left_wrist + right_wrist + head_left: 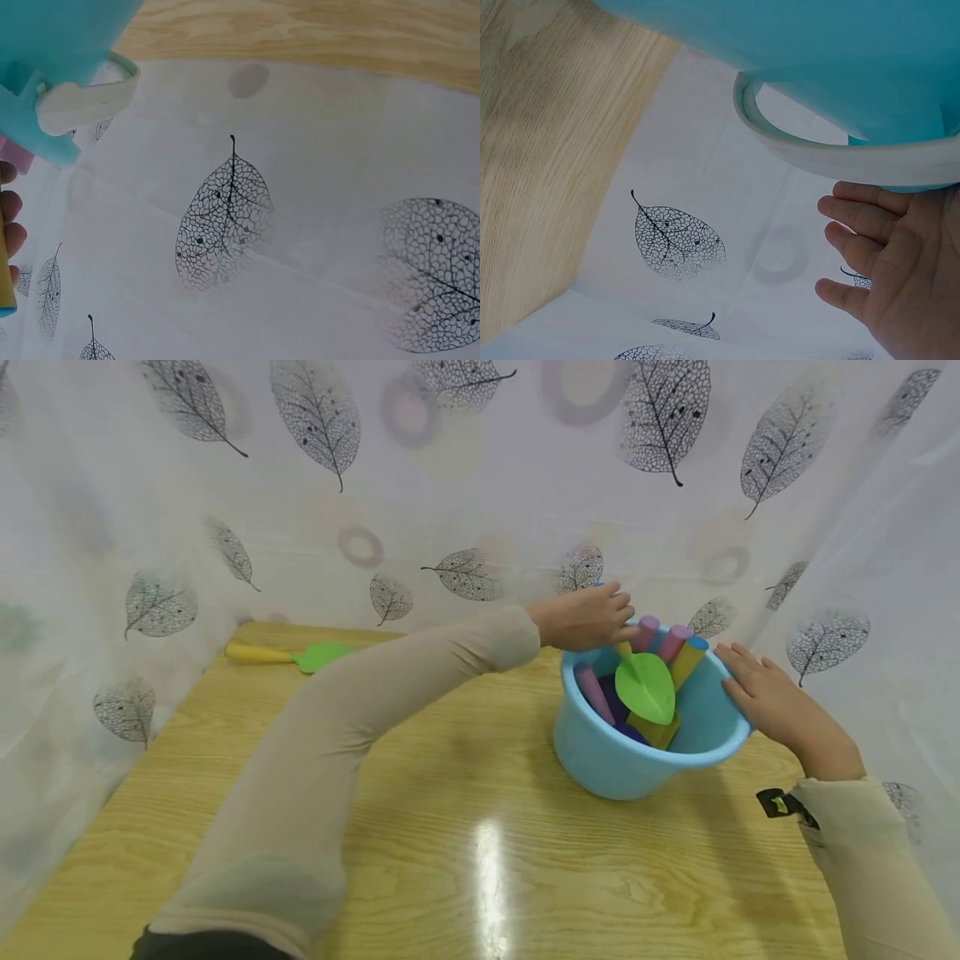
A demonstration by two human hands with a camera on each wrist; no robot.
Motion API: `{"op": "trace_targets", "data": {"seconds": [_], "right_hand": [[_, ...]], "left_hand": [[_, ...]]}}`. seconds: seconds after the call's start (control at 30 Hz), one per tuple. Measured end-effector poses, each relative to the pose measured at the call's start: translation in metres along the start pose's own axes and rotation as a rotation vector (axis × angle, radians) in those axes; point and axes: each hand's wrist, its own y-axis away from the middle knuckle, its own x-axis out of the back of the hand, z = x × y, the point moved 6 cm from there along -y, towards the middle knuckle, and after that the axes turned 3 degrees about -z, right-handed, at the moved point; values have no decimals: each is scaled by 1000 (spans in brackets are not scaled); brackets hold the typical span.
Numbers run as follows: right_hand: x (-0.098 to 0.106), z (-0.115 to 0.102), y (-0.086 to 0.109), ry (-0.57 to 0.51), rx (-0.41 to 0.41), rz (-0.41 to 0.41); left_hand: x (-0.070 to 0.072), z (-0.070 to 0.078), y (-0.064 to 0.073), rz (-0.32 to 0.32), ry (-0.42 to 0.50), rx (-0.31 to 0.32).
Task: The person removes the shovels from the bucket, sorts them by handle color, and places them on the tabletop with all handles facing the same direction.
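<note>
My left hand point(585, 617) grips the yellow handle of a toy shovel with a green leaf-shaped blade point(645, 687). The blade hangs over the inside of a light blue bucket point(615, 768). In the left wrist view, curled fingers point(11, 225) wrap the yellow handle point(6, 281). At the bucket's right rim, my right hand point(780, 706) rests with its fingers extended. Pink handles point(673, 642), a yellow handle with a blue end point(688, 662) and purple and yellow pieces stand or lie inside the bucket, partly hidden.
A second toy shovel point(322, 656), green with a yellow handle, lies at the back left of the wooden table point(450, 827). A white curtain point(480, 485) with leaf prints hangs behind and along both sides. The bucket has a white carrying handle point(802, 154).
</note>
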Motion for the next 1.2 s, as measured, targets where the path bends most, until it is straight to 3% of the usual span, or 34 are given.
{"op": "trace_targets", "data": {"seconds": [0.4,0.67,0.97,1.2], "right_hand": [[0,-1,-1,8,1,-2],[0,-1,-1,-8,-8,-6],[-1,0,-1,-12,-6,5],[-1,1,-2,-15,-7,-1]], "left_hand": [[-2,-1,6,32,176,149],[-5,3,8,6,148,174],[-8,3,11,-10,261,192],[-8,1,21,44,333,254]]}}
